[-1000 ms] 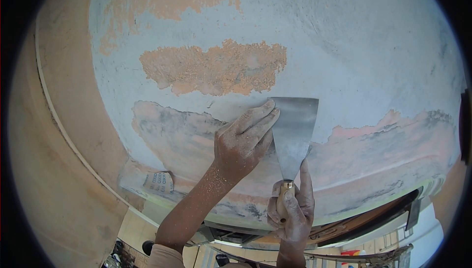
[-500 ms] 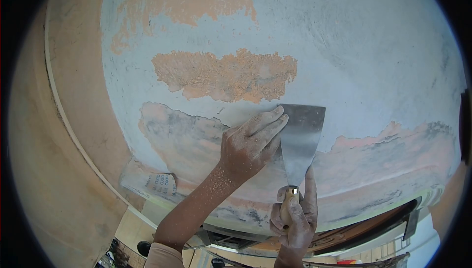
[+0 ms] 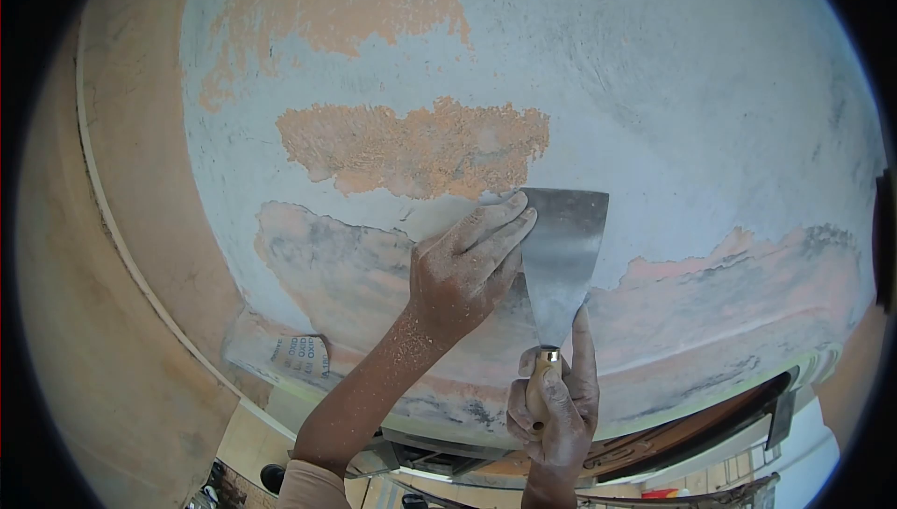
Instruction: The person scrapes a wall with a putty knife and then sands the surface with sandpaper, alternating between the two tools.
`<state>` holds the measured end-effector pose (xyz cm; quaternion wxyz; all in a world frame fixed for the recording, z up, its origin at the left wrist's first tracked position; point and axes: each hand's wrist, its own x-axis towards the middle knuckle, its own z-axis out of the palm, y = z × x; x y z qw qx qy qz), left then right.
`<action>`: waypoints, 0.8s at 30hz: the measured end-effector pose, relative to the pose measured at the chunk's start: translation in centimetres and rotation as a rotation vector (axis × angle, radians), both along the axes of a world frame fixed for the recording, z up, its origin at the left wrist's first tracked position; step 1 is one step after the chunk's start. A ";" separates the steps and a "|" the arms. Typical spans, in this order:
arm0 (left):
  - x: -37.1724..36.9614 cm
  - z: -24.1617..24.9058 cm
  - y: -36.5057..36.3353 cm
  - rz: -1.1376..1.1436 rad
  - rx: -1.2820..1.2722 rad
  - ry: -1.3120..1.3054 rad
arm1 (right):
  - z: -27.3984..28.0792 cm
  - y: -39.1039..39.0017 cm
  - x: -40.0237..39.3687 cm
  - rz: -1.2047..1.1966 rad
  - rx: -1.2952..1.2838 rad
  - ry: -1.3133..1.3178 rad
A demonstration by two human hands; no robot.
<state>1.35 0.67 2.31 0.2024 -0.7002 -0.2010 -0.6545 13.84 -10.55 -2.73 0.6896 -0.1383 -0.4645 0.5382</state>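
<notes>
My right hand is wrapped round the wooden handle of a wide putty knife, its index finger stretched along the blade. The metal blade points up over the peeling, light-blue painted wall, its top edge near the lower right of a bare orange patch. My left hand, dusty with flakes, has its fingers stretched out, with the tips touching the blade's upper left edge. Its thumb is hidden. Below the blade, a broad pinkish-grey stripped band crosses the wall.
A folded piece of sandpaper with printed backing lies on a ledge at lower left. A pale pipe or trim strip runs down the left side. Below are a dark wooden frame and a cluttered floor area.
The view has shifted slightly, so the wall patches sit a little further left. The putty knife and both hands have moved slightly left and up in view, keeping the same hold.
</notes>
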 end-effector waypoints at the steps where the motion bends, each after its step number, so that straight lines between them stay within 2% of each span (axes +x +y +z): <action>1: -0.1 0.6 0.0 0.006 0.005 -0.014 | 0.2 0.0 -0.2 -0.006 0.008 -0.001; 10: 0.1 1.0 -0.2 0.001 0.036 -0.033 | 0.5 0.3 -0.8 -0.057 -0.027 0.038; 13: -0.1 0.4 0.0 0.020 0.037 0.014 | -0.4 0.0 0.5 0.017 0.006 -0.011; 24: -0.1 0.6 0.4 0.018 0.054 0.013 | 0.1 0.1 0.0 0.037 0.021 0.020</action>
